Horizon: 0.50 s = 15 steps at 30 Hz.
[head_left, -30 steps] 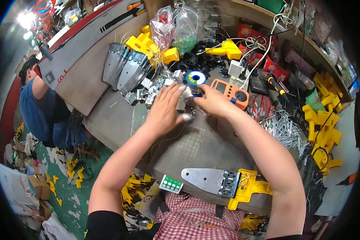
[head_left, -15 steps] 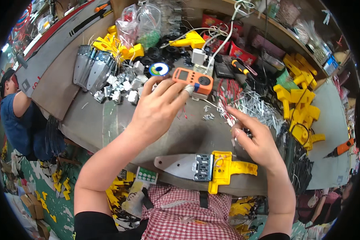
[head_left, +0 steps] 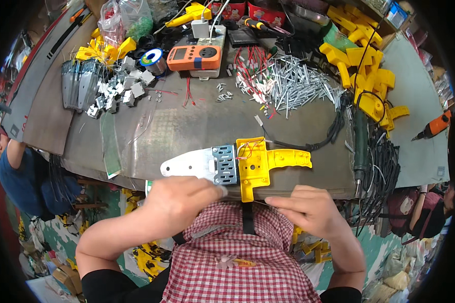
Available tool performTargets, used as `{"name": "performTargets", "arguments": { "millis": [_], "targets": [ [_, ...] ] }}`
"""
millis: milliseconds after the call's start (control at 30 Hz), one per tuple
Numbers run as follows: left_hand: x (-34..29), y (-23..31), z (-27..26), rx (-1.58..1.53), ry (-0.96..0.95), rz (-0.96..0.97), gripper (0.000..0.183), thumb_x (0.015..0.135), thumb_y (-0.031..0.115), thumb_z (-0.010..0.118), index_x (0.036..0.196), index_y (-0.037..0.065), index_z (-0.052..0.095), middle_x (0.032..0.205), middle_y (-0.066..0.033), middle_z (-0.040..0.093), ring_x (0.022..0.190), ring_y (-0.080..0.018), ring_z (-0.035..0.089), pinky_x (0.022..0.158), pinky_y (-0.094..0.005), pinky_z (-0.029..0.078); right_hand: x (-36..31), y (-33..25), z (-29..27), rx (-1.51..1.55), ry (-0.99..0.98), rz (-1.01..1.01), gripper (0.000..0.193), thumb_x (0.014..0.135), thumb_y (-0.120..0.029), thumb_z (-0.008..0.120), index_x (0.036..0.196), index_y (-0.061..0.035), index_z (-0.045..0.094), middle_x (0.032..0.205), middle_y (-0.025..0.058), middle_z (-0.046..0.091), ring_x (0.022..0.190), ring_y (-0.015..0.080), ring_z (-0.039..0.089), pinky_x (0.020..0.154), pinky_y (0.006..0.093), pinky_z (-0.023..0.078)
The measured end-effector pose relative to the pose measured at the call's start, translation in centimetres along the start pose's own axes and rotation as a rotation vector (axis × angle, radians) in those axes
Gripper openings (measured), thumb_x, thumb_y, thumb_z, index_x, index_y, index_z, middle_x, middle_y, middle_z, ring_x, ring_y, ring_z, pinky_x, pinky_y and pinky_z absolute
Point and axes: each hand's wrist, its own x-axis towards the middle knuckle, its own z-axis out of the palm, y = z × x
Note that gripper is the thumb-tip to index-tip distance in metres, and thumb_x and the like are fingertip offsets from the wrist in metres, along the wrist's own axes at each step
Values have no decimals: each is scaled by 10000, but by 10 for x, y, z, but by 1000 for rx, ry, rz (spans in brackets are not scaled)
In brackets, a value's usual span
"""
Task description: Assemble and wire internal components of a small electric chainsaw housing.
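A yellow plastic housing half (head_left: 253,169) with a handle lies inner side up at the table's front edge. Joined to its left is a pointed silver metal plate (head_left: 189,166) with a slotted metal bracket (head_left: 224,164); thin wires lie inside the housing. My left hand (head_left: 179,202) is in front of the plate, fingers curled, one fingertip wrapped in white. What its fingers hold, if anything, is hidden. To the right, my right hand (head_left: 311,208) stays below the yellow handle, forefinger stretched leftward toward the housing's lower end. I see nothing clearly held in it.
Behind lie an orange meter (head_left: 194,58), a solder spool (head_left: 153,61), silver metal pieces (head_left: 119,88), screws (head_left: 301,83) and red wires (head_left: 250,65). A green electric screwdriver (head_left: 360,146) with a black cable is at right, beside yellow housings (head_left: 371,86). A person (head_left: 28,171) sits at far left.
Both hands have drawn back from over the table to its front edge. The left fingers have curled. The view has shifted, so the meter and parts appear higher and farther left.
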Motion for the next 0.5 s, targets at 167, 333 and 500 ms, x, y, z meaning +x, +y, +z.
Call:
{"name": "performTargets", "arguments": {
  "millis": [167, 333, 500],
  "targets": [
    [0, 6, 21, 74, -4, -5, 323, 694, 71, 638, 1017, 63, 613, 875, -77, 630, 719, -240, 611, 608, -326, 487, -11, 12, 7, -338, 118, -39, 330, 706, -42, 656, 1034, -74, 660, 651, 41, 524, 641, 206, 535, 598, 344, 447],
    [-1, -12, 43, -80, 103, -426, 761, 636, 143, 800, 1279, 35, 409, 1132, -116, 567, 948, -327, 553, 828, -423, 441, -31, 36, -16, -171, 315, 203, 286, 691, 64, 601, 956, -11, 675, 587, 89, 483, 541, 238, 475, 542, 334, 405],
    [7, -17, 61, -66, 8, -412, 986, 635, 200, 807, 1399, 3, 216, 1392, -112, 423, 1253, -327, 407, 1035, -457, 316, -22, 36, -12, -207, 271, 284, 278, 703, 59, 603, 963, -10, 672, 581, 104, 465, 541, 246, 468, 540, 344, 401]
  ]
}}
